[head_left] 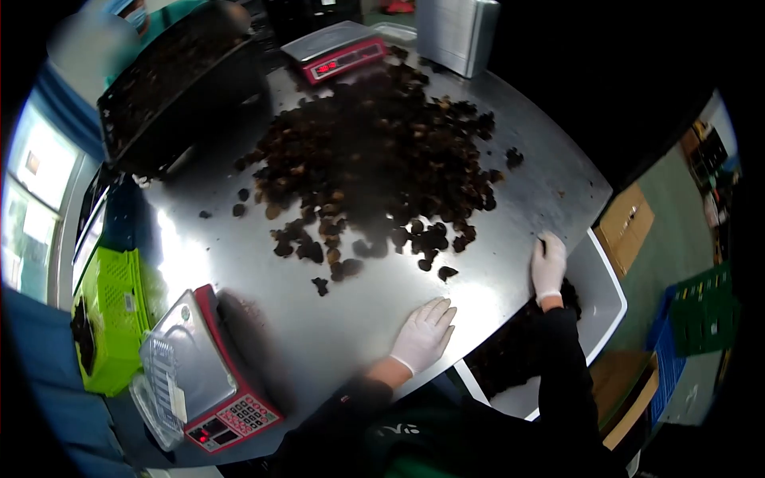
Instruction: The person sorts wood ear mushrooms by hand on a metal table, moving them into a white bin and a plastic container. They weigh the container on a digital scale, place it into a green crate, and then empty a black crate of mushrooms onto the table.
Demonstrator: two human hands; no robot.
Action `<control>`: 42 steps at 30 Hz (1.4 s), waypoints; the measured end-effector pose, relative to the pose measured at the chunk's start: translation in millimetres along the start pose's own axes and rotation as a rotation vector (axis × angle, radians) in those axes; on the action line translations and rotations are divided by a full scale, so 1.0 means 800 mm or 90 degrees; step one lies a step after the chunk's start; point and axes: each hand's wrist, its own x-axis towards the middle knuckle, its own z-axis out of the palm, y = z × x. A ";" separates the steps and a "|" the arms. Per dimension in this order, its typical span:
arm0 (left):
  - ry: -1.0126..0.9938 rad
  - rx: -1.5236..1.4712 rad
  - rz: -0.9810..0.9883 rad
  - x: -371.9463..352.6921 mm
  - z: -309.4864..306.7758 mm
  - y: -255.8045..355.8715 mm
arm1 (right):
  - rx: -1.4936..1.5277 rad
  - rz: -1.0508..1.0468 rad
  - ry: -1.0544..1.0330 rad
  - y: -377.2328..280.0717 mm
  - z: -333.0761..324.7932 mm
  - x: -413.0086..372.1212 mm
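Dark dried pieces (374,159): heaped mid-frame on the steel counter (550,175), with strays trailing toward the hands.
Left hand (424,334): grip wide and flat on the counter, holding nothing, probably bracing.
Right hand (548,267): grip spread and empty, at the counter's right edge above a white tray (613,291).
Scale (215,374): lower left, carrying a clear box (159,386).

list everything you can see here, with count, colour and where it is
dark pieces: big heap, dark brown, mid table
table: one, bare metal
far scale: one, red and silver, far edge
near scale: one, red and silver, near left
clear plastic tray: one, on near scale's left side
dark crate: one, tilted, far left
green crate: one, left of table
white tub: one, below right edge
metal box: one, silver, far edge
left hand: white glove, flat on table
right hand: white glove, right table edge
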 end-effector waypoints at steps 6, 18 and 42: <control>0.106 -0.031 -0.081 -0.048 -0.054 -0.002 | -0.441 0.128 0.014 0.038 -0.075 -0.043; 0.540 0.200 -0.489 -0.142 -0.115 -0.070 | 0.178 0.078 -0.112 -0.142 0.010 -0.089; 0.595 0.087 -0.493 -0.150 -0.119 -0.071 | 0.223 0.294 0.029 -0.170 0.047 -0.078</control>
